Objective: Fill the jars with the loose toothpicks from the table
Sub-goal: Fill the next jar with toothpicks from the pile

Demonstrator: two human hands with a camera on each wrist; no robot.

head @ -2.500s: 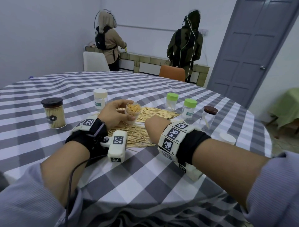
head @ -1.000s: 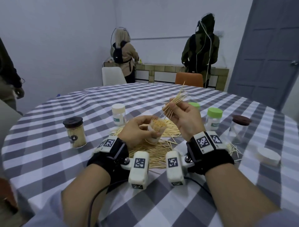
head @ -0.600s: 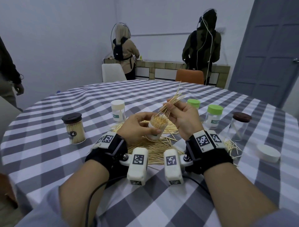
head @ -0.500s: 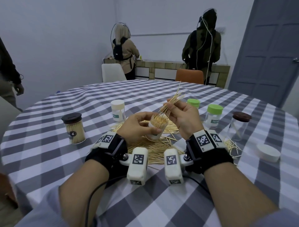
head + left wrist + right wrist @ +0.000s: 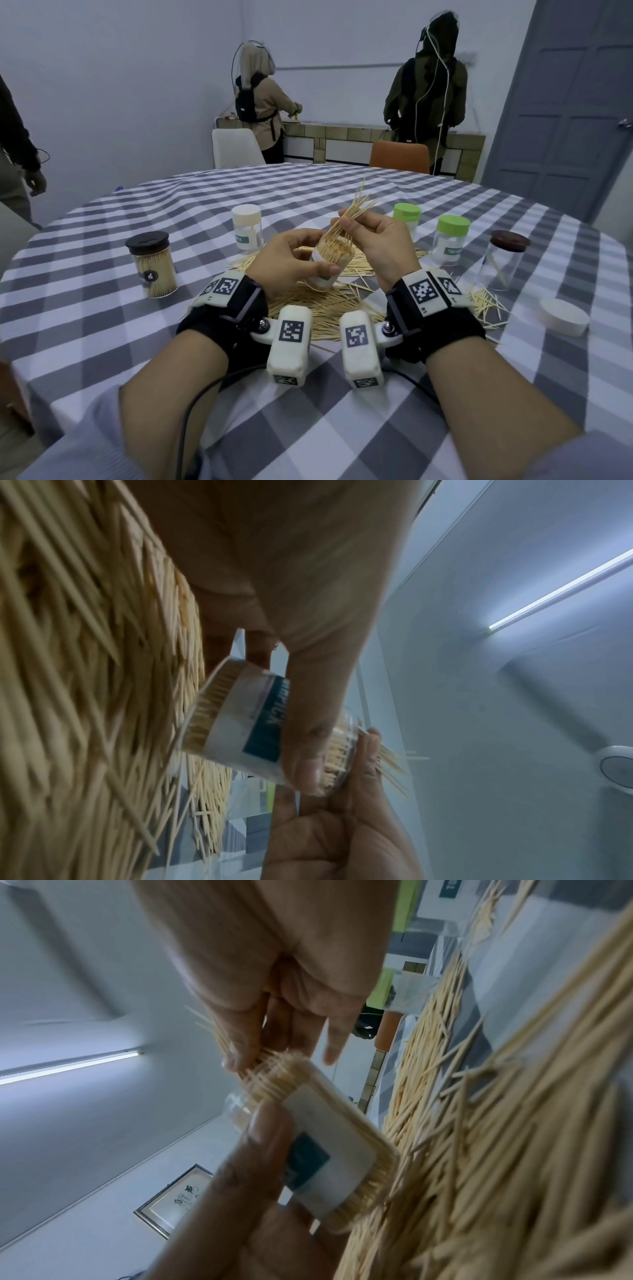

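My left hand (image 5: 291,257) grips a small clear jar (image 5: 329,267) with a white and blue label, tilted and nearly full of toothpicks. My right hand (image 5: 370,240) pinches a bundle of toothpicks (image 5: 352,214), whose lower ends reach into the jar's open mouth. The left wrist view shows the jar (image 5: 240,723) held by thumb and fingers, with the right hand (image 5: 342,818) at its mouth. The right wrist view shows the bundle (image 5: 240,1053) meeting the jar (image 5: 329,1139). A heap of loose toothpicks (image 5: 322,305) lies on the checked table (image 5: 102,325) under both hands.
A dark-lidded full jar (image 5: 152,263) stands at left, a white-lidded jar (image 5: 247,228) behind the heap. Two green-lidded jars (image 5: 449,240) and a brown-lidded near-empty jar (image 5: 501,258) stand at right, with a loose white lid (image 5: 563,315). Two people stand at the far counter.
My right hand lifted a bundle of toothpicks from the heap and has lowered it to the mouth of the jar in my left hand. The left hand has kept holding the jar.
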